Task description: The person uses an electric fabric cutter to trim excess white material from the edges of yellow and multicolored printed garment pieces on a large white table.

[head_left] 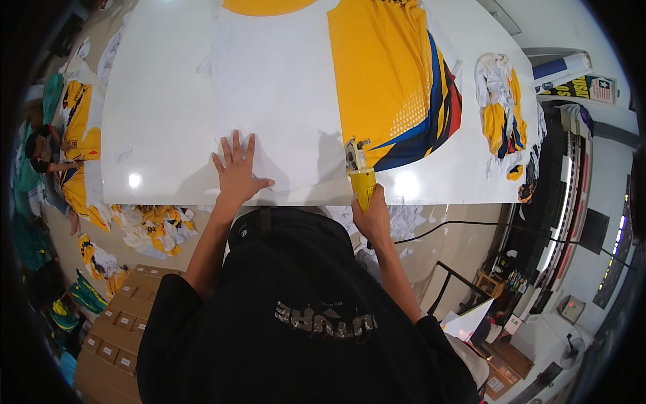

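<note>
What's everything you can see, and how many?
table: one, white, middle
white panel: one, white, on table
printed panels: two, mainly yellow, right of and above white panel
cutter: one, yellow, table edge
cloth scraps: several, white and yellow, table's right
power cord: one, black, right
boxes: several, brown, lower left
co-worker: one, dark sleeve, left edge
others: too small
shirt: one, black, lower middle
left grip: one, bare, spread on white panel
right grip: one, bare, around cutter

Yellow cloth [377,74], scraps [493,121] on white table [158,101]
</note>
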### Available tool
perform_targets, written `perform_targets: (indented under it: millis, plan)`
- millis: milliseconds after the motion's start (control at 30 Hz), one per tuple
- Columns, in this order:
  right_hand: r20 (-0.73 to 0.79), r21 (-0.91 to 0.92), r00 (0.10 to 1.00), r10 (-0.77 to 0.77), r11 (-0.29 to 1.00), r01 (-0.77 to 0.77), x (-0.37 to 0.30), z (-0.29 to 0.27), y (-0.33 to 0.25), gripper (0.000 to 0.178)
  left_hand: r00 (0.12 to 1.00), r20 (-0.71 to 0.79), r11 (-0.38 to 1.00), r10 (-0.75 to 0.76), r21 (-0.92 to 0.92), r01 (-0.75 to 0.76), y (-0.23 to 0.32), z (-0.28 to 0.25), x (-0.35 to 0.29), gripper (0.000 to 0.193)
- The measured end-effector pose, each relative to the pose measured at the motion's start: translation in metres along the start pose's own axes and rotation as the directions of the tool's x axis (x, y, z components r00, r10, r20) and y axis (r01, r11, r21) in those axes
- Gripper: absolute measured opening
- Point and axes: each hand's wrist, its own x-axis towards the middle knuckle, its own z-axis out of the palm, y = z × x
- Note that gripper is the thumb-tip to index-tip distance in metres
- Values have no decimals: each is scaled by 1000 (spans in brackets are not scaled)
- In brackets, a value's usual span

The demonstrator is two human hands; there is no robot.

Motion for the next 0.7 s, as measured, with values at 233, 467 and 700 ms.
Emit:
perform_targets:
  millis: [233,467,700]
  plan:
    - [-18,-11,996,-91,996,90,48,1,-15,53,999,-49,1000,22,-3,-22,-2,5,-1,135]
    - [-33,-22,987,-158,987,158,102,2,-36,50,996,-89,999,20,-38,-23,-2,5,-4,133]
    - [-66,-85,965,-253,965,248,163,3,-59,50,997,-73,998,-3,-64,-2,-4,5,-3,134]
